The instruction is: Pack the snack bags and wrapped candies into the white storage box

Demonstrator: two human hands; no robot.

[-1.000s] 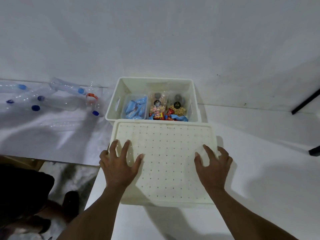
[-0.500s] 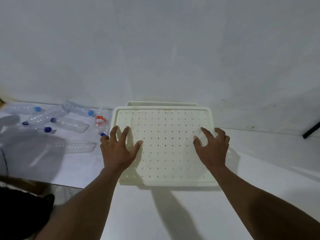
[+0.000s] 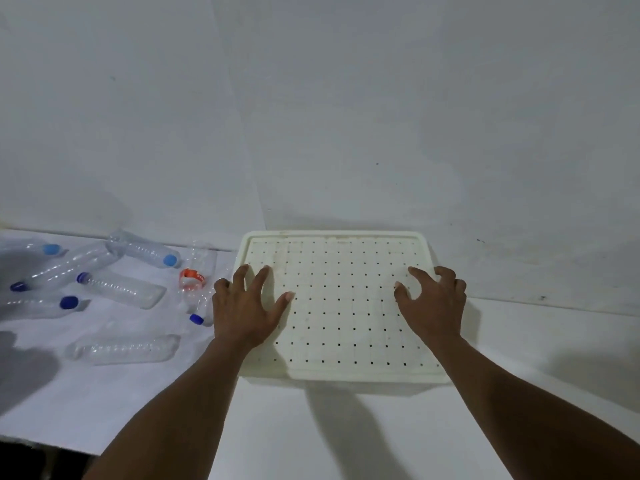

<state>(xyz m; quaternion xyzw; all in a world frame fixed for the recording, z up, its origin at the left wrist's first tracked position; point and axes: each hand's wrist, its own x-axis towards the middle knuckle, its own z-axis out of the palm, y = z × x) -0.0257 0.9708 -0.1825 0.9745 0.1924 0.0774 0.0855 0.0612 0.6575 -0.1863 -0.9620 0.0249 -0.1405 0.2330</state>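
While both hands lay on the lid (image 3: 346, 317), nothing was gripped. Left hand (image 3: 244, 311) flat near the lid's left edge, fingers spread wide and straight, thumb out toward the middle. Right hand (image 3: 434, 304) near the right edge, fingers bent at the knuckles, only the tips touching, holding nothing. The lid was cream, dotted with small holes, and sat level over the white storage box, which it hid almost wholly. Box and lid stood at the far left corner of the desk (image 3: 346, 431), close to the wall (image 3: 311, 116). Left of the desk edge, clear bottles (image 3: 121, 289) with blue caps lay scattered on a white sheet (image 3: 86, 403); one bottle had an orange band (image 3: 191, 279).
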